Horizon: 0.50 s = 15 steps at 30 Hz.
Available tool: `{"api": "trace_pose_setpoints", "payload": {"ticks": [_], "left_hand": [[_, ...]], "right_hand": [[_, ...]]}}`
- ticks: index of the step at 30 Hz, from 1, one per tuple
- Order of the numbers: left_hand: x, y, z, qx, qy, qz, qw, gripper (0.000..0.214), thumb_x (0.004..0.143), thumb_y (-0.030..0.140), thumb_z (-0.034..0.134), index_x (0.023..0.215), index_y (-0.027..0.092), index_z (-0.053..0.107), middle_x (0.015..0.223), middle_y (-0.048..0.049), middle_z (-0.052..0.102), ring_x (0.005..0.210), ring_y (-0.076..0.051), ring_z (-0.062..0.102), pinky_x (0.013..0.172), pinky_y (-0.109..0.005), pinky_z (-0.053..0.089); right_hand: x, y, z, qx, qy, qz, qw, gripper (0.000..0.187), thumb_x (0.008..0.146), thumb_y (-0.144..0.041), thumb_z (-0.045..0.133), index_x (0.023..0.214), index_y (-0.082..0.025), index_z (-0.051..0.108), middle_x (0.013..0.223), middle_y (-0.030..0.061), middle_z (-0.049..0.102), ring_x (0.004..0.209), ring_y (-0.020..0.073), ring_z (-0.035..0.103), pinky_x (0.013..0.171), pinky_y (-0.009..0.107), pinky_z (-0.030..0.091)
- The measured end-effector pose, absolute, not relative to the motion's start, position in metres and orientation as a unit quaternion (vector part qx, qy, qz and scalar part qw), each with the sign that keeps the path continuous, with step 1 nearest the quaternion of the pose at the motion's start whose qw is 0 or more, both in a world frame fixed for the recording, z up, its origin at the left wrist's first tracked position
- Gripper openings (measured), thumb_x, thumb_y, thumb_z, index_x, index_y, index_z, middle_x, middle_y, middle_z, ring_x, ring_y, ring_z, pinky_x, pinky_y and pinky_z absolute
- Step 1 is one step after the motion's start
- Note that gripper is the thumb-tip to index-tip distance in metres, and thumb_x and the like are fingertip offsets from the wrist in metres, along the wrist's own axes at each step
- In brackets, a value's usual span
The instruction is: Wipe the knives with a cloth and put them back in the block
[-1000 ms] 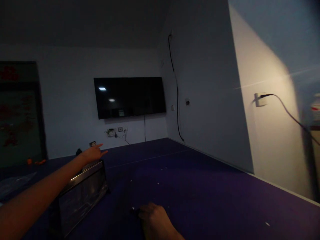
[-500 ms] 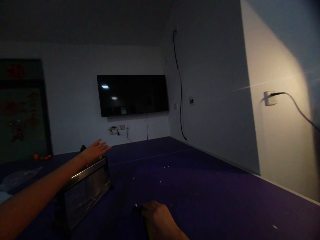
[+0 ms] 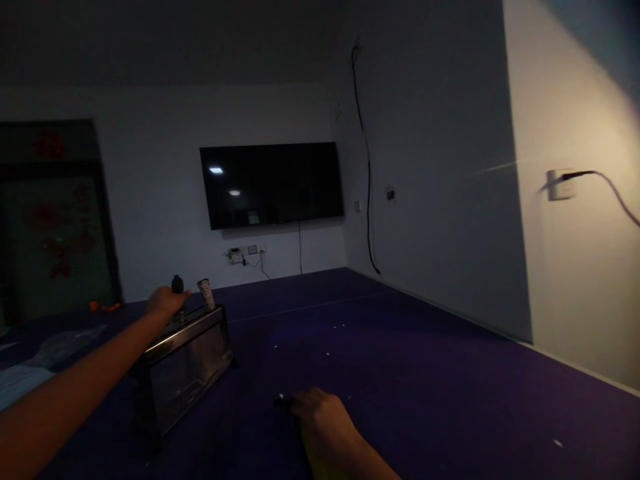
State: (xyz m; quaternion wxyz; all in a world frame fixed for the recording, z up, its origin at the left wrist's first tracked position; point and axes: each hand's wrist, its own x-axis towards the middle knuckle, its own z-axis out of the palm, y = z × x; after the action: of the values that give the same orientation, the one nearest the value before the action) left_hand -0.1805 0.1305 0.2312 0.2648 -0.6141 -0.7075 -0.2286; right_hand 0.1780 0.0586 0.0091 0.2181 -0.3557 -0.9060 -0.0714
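On the left, a metal-rimmed rack with see-through sides stands on the dark purple surface. My left hand is at its top, closed around an upright black handle whose end sticks up above my fingers. A pale speckled handle rises from the same rack just to the right. My right hand is low near the front, fingers curled down on something dark with a black end. A yellow thing shows under that wrist; its kind is unclear in the dim light.
Small white scraps are scattered over the surface. Clear plastic and a pale sheet lie at the left, with small orange things behind. A wall-mounted television is at the back; a plugged-in cord hangs right.
My left hand, spread over the rack before, has drawn back left and closed around the black handle, uncovering the speckled one. My right hand keeps its curled pose; the view has shifted slightly.
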Motion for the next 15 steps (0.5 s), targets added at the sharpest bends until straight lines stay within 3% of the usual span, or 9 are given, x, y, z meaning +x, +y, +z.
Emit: {"api": "trace_pose_setpoints", "payload": {"ticks": [5, 9, 11, 14, 15], "left_hand": [[-0.155, 0.109, 0.307, -0.501, -0.747, -0.371, 0.23, 0.067, 0.083, 0.053, 0.028, 0.091, -0.003, 0.065, 0.09, -0.0252, 0.066, 0.086, -0.033, 0.064, 0.057, -0.036, 0.045], [-0.133, 0.089, 0.364, -0.529, -0.661, -0.471, 0.247, 0.072, 0.085, 0.056, 0.021, 0.112, -0.002, 0.055, 0.111, -0.0164, 0.063, 0.095, -0.025, 0.061, 0.067, -0.032, 0.046], [-0.115, 0.078, 0.374, -0.578, -0.606, -0.48, 0.26, 0.066, 0.086, 0.056, 0.023, 0.116, 0.006, 0.054, 0.114, -0.008, 0.063, 0.096, -0.019, 0.061, 0.073, -0.027, 0.047], [-0.08, 0.052, 0.347, -0.663, -0.545, -0.41, 0.308, 0.055, 0.081, 0.055, 0.041, 0.11, 0.011, 0.058, 0.102, -0.0112, 0.067, 0.089, -0.023, 0.062, 0.075, -0.033, 0.047], [-0.067, 0.042, 0.327, -0.712, -0.51, -0.345, 0.338, 0.052, 0.084, 0.051, 0.038, 0.111, 0.011, 0.057, 0.097, -0.0115, 0.068, 0.085, -0.024, 0.063, 0.074, -0.036, 0.048]], "right_hand": [[0.178, 0.059, 0.008, -0.353, -0.907, -0.057, 0.224, 0.028, 0.076, -0.008, 0.049, 0.096, -0.02, 0.065, 0.104, 0.0034, 0.068, 0.083, 0.0183, 0.061, 0.071, 0.023, 0.047], [0.178, 0.062, 0.003, -0.357, -0.901, -0.026, 0.245, 0.035, 0.076, -0.008, 0.048, 0.105, -0.018, 0.064, 0.111, 0.0065, 0.066, 0.091, 0.0209, 0.061, 0.079, 0.027, 0.047], [0.177, 0.06, 0.003, -0.367, -0.884, 0.002, 0.288, 0.042, 0.074, -0.006, 0.047, 0.112, -0.017, 0.061, 0.116, 0.0083, 0.064, 0.097, 0.0215, 0.06, 0.085, 0.029, 0.045], [0.177, 0.058, 0.005, -0.387, -0.824, 0.1, 0.403, 0.044, 0.073, -0.005, 0.043, 0.111, -0.017, 0.062, 0.112, 0.0089, 0.065, 0.101, 0.0215, 0.06, 0.089, 0.031, 0.043], [0.177, 0.058, 0.006, -0.396, -0.787, 0.151, 0.449, 0.04, 0.073, -0.007, 0.044, 0.106, -0.018, 0.064, 0.108, 0.0087, 0.066, 0.1, 0.0222, 0.06, 0.089, 0.032, 0.043]]}}
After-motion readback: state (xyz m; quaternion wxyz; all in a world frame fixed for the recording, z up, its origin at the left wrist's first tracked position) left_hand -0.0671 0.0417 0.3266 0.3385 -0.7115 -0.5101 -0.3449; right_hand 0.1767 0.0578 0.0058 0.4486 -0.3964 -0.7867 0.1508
